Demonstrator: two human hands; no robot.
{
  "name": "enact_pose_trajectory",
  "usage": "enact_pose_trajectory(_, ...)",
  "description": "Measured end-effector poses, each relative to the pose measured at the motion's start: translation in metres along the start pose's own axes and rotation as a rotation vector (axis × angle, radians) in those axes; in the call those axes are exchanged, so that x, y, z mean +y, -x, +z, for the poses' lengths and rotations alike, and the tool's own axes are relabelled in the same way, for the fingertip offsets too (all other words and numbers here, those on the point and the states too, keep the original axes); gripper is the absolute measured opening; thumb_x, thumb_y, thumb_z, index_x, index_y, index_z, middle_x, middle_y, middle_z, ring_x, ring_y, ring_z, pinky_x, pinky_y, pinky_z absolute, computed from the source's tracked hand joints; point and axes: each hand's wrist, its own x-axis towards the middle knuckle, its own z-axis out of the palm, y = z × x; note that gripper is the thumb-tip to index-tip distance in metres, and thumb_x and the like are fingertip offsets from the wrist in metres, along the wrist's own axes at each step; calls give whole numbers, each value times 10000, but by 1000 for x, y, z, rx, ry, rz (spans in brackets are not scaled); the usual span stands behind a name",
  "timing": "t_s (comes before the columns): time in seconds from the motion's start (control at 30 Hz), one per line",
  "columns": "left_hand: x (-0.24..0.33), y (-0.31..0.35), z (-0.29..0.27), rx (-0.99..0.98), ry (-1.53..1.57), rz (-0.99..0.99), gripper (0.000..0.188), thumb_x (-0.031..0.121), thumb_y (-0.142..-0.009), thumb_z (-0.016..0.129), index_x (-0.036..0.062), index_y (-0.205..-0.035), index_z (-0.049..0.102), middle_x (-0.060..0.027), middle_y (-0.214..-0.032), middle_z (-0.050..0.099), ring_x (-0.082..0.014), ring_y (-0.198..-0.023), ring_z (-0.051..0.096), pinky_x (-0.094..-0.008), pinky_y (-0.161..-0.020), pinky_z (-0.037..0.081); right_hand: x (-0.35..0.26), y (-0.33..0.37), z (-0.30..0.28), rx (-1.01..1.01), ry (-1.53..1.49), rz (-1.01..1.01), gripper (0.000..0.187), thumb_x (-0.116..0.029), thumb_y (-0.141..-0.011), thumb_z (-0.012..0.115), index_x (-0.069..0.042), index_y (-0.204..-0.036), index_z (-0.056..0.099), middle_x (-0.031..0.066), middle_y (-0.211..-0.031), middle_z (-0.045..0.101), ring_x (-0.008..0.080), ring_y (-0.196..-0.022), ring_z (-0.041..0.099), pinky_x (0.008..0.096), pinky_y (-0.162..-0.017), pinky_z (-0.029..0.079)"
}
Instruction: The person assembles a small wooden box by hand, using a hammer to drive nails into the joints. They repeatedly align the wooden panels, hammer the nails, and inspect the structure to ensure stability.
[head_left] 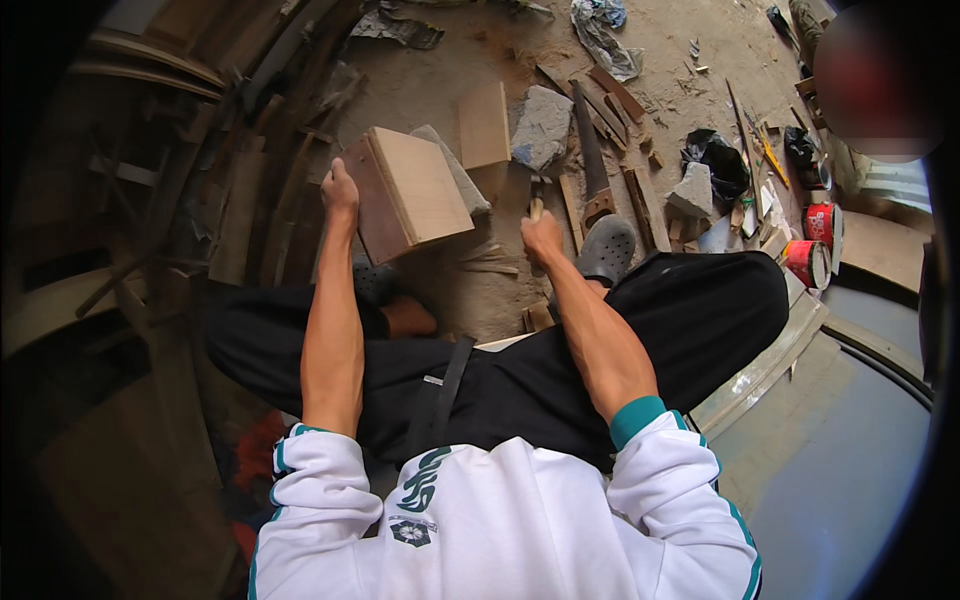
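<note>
At twelve o'clock from the knees, on dusty ground: one pale square wooden box [408, 192], tilted, left hand [339, 190] clamped on its nine-o'clock edge. Right hand [541, 236] closed around one wooden-handled tool [536, 203], just beside the box's three-o'clock corner. Further toward twelve: one loose flat board [484, 125], two grey stones [543, 125], one handsaw [593, 160]. At two o'clock, two red tins [812, 243]. Little bare ground between box and stones; stacked timber crowding the nine-o'clock side.
</note>
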Motion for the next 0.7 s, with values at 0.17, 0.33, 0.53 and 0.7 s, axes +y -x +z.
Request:
enact_pose_trajectory(0.17,-60,-36,-27,-30,58,-81,676,494,-991,372,-92,-1278,548,-235,-1284,590,-334,-1178,572,-393,-982,421,36,0,19,4,136,11,401,-242,-852,572,-6,-1176,547,283,-1047,660,441,-1010,640,498,-872,495)
enact_pose_trajectory(0.33,-55,-29,-33,-90,170,-267,665,482,-998,364,-75,-1331,509,-198,-1310,572,-292,-1200,558,-378,-1001,413,45,-20,20,13,248,-90,451,-224,-801,590,29,-1173,548,294,-1051,656,456,-1011,628,494,-876,486)
enact_pose_trajectory(0.53,-79,-47,-44,-69,240,-230,581,438,-1036,299,-19,-1318,521,-172,-1267,598,-261,-1109,617,-361,-962,478,28,-19,20,-207,409,-8,514,-222,-827,585,-9,-1283,477,251,-1220,624,402,-1148,605,489,-966,473)
enact_pose_trajectory(0.7,-76,-44,-47,-290,456,-195,729,615,-984,351,-17,-1303,528,-153,-1218,612,-246,-1092,616,-375,-919,489,41,-1,34,-238,536,-32,493,-182,-833,594,7,-1270,466,277,-1168,633,414,-1103,620,483,-926,489)
